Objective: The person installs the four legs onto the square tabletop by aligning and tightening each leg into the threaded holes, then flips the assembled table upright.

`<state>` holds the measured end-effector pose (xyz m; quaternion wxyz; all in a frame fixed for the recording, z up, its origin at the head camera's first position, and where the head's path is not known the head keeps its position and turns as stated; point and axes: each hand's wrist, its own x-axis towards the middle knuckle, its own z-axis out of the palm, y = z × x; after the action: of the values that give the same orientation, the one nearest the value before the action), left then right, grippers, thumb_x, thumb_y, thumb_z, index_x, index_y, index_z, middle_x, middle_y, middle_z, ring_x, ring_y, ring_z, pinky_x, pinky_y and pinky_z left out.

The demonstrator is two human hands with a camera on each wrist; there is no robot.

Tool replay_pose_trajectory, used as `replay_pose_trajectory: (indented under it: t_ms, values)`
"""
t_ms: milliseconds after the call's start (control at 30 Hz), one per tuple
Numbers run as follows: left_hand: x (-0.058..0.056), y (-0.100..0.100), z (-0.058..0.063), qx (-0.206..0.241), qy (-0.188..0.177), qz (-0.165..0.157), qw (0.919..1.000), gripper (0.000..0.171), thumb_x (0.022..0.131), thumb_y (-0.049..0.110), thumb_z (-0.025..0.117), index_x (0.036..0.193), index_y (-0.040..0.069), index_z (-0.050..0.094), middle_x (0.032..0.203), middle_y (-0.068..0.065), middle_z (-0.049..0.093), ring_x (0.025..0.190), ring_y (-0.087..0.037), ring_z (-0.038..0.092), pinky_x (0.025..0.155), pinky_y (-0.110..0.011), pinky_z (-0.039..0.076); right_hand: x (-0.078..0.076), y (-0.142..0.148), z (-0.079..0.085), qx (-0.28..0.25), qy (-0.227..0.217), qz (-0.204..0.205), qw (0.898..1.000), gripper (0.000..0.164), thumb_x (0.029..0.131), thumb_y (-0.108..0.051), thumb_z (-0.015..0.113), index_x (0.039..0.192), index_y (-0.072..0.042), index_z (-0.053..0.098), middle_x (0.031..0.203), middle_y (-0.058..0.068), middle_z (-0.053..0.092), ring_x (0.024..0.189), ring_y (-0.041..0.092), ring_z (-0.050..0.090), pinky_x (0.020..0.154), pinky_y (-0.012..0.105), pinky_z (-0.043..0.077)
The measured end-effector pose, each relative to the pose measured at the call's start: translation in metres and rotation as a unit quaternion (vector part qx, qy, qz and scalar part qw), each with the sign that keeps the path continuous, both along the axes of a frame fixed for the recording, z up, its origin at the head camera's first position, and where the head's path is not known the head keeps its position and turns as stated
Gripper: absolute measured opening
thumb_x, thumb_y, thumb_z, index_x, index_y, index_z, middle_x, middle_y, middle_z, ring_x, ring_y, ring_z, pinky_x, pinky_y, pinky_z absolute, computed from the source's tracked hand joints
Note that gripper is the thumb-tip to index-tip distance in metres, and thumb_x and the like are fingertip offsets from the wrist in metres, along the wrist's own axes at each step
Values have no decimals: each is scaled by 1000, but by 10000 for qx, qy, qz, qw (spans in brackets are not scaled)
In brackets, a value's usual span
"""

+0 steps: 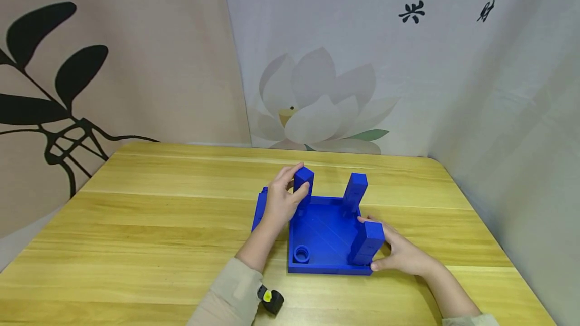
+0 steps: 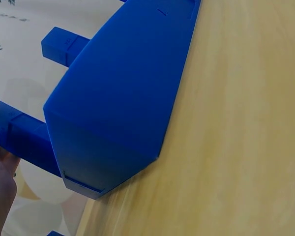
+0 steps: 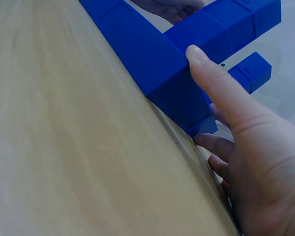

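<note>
A square blue tray-shaped base [image 1: 330, 238] with a raised rim lies on the table. My left hand [image 1: 282, 202] grips the upper part of the square blue post [image 1: 304, 181] at its back-left corner, thumb and fingers on opposite sides. Two more posts stand at the other right-hand corners: the back-right post [image 1: 355, 190] and the front-right post [image 1: 367, 243]. In the front-left corner, a round socket [image 1: 301, 253] shows. My right hand [image 1: 401, 253] holds the base's right side; in the right wrist view its thumb [image 3: 226, 88] lies at the front corner.
Another blue piece [image 1: 260, 209] lies left of the base, partly hidden behind my left hand. A wooden table [image 1: 136, 245] extends around the base, with a printed curtain [image 1: 326, 29] behind it. A black strap device [image 1: 273, 302] sits at my left sleeve.
</note>
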<state>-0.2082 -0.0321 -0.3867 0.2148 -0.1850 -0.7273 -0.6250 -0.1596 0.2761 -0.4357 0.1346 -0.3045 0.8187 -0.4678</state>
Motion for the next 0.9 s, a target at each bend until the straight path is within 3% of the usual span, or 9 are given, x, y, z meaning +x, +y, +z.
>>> replay_pose_trajectory:
  t_ms: [100, 267, 467, 533, 733, 900]
  values:
    - [0, 0, 0, -73, -57, -33, 10000, 43, 88, -8, 62, 130, -9, 52, 120, -24, 55, 106, -35, 59, 91, -46, 49, 0, 0, 0, 2, 4, -10, 10000, 97, 72, -17, 84, 151, -16, 29, 153, 20, 21, 137, 36, 19, 103, 17, 21]
    - [0, -2, -2, -117, -37, -58, 9999, 45, 90, -1, 63, 133, -4, 52, 126, -19, 55, 110, -28, 58, 94, -41, 48, 0, 0, 1, 13, -14, -9, 10000, 97, 72, -18, 84, 151, -16, 29, 153, 19, 21, 136, 41, 18, 103, 19, 22]
    - [1, -3, -2, -214, 20, 63, 9998, 49, 89, 8, 69, 134, 2, 53, 128, -14, 56, 112, -22, 57, 94, -38, 48, 0, 0, 1, 1, 22, 15, 10000, 95, 73, -19, 84, 151, -21, 30, 153, 17, 23, 137, 18, 24, 104, 19, 23]
    - [0, -3, -2, -241, 79, 166, 9995, 50, 87, 10, 72, 133, 2, 54, 126, -13, 57, 111, -22, 58, 93, -39, 48, 0, 0, 2, -6, 17, 28, 10000, 95, 73, -19, 84, 151, -21, 30, 153, 16, 23, 137, 17, 24, 104, 19, 23]
    - [0, -3, -2, -190, 217, 493, 9984, 48, 81, 14, 78, 124, 3, 60, 119, -11, 61, 103, -22, 60, 88, -41, 51, 0, -1, 3, 51, 6, 31, 10000, 95, 73, -20, 84, 151, -20, 29, 153, 18, 22, 136, 40, 20, 104, 22, 24]
    - [0, -2, -2, -170, 277, 653, 9973, 43, 78, 15, 80, 117, 4, 65, 113, -7, 62, 95, -22, 63, 84, -38, 53, 1, -1, 3, 94, 19, 2, 10000, 96, 72, -19, 84, 151, -19, 29, 153, 18, 21, 136, 42, 19, 104, 21, 23]
